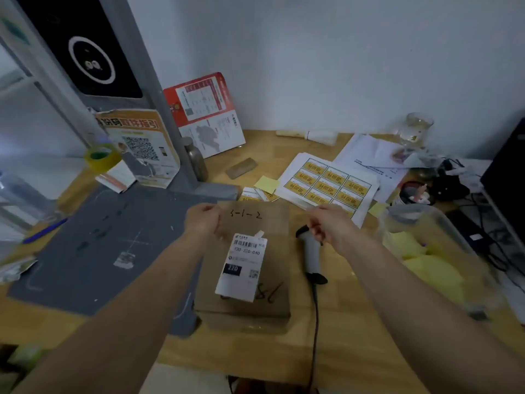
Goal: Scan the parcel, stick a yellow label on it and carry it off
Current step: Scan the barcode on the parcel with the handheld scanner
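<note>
A brown cardboard parcel (274,251) lies at the middle of the wooden table, with a white shipping label (241,268) on top and handwriting at both ends. My left hand (203,220) grips its far left corner. A white and black barcode scanner (311,254) lies on the table just right of the parcel, its cable running toward me. My right hand (326,227) is curled over the scanner's head, by the near edge of the sheet of yellow labels (326,186). Whether those fingers hold anything is unclear.
A grey mat (108,237) covers the table's left side, with a blue pen (45,230) at its edge. A clear bin (431,251) with yellow material stands at the right. Loose labels (255,194), papers, a glass (417,129), cables and a tape roll (102,157) sit behind.
</note>
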### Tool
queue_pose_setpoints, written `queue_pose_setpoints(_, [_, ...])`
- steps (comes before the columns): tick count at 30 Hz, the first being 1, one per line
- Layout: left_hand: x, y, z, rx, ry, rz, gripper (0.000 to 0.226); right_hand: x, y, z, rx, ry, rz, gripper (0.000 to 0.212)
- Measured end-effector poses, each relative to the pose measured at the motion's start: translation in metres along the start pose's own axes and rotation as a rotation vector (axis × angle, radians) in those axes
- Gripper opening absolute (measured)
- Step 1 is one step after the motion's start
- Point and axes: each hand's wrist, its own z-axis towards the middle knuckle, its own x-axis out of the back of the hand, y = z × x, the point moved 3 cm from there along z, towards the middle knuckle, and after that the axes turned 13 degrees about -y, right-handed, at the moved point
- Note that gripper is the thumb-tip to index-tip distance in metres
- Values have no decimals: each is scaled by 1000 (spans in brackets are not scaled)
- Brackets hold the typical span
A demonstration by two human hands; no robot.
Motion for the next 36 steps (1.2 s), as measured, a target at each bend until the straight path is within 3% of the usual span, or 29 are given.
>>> queue_pose_setpoints(3, [7,-4,21,11,24,78,15,-3,1,15,-42,73,-9,10])
queue_pose_setpoints(9, [14,-11,52,76,-89,207,7,-25,8,39,-118,165,70,13])
queue_pose_setpoints(11, [13,-16,59,107,-159,194,19,-29,11,43,-129,182,94,16])
queue_pose_setpoints(14, [6,-18,57,195,-279,124,14,-34,13,42,-129,174,120,5])
queue_pose_setpoints(16, [2,-21,58,215,-315,106,31,-35,16,42,-125,151,108,15])
queue_pose_setpoints(22, [-11,-10,56,19,-381,-13,77,-28,5,42,-19,196,89,13])
queue_pose_setpoints(29, [-16,-4,51,-111,-286,-364,62,-19,9,50,78,237,257,27])
queue_pose_setpoints(34, [-13,-4,52,-149,-240,-384,56,-6,46,58,-128,527,-30,23])
queue_pose_setpoints(36, [-12,-4,52,-160,-236,-377,53,-2,70,64,-281,515,-177,40])
